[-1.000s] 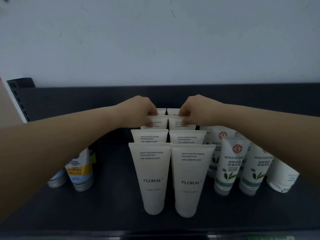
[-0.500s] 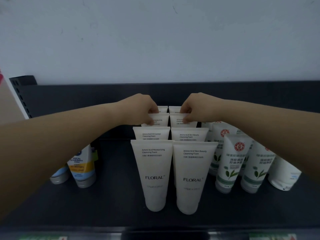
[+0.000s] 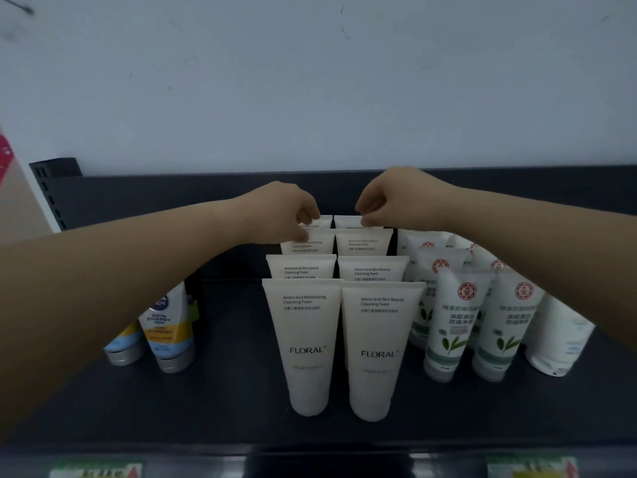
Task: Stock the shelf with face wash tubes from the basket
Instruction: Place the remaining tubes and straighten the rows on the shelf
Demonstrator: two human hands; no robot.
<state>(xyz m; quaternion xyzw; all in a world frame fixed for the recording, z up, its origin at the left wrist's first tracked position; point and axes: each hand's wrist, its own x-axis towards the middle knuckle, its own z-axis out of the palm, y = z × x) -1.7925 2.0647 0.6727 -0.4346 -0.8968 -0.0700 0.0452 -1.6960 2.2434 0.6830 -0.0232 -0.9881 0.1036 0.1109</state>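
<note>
Two rows of white FLORAL face wash tubes stand cap-down on the dark shelf (image 3: 224,391), led by the front left tube (image 3: 306,339) and front right tube (image 3: 379,343). My left hand (image 3: 282,212) reaches over the left row. Its curled fingers and thumb pinch the top of the rearmost left tube (image 3: 324,221). My right hand (image 3: 393,198) pinches the top edge of the rearmost right tube (image 3: 346,222). The basket is out of view.
White-and-green tubes (image 3: 451,322) crowd the shelf right of the rows, under my right forearm. A blue-and-yellow tube (image 3: 165,322) and another stand at the left. The shelf's dark back panel (image 3: 172,198) rises behind; price labels (image 3: 93,472) line the front edge.
Both hands have risen slightly and shifted back, from the tops of the third tubes to the rearmost tubes. The tubes in front have not moved.
</note>
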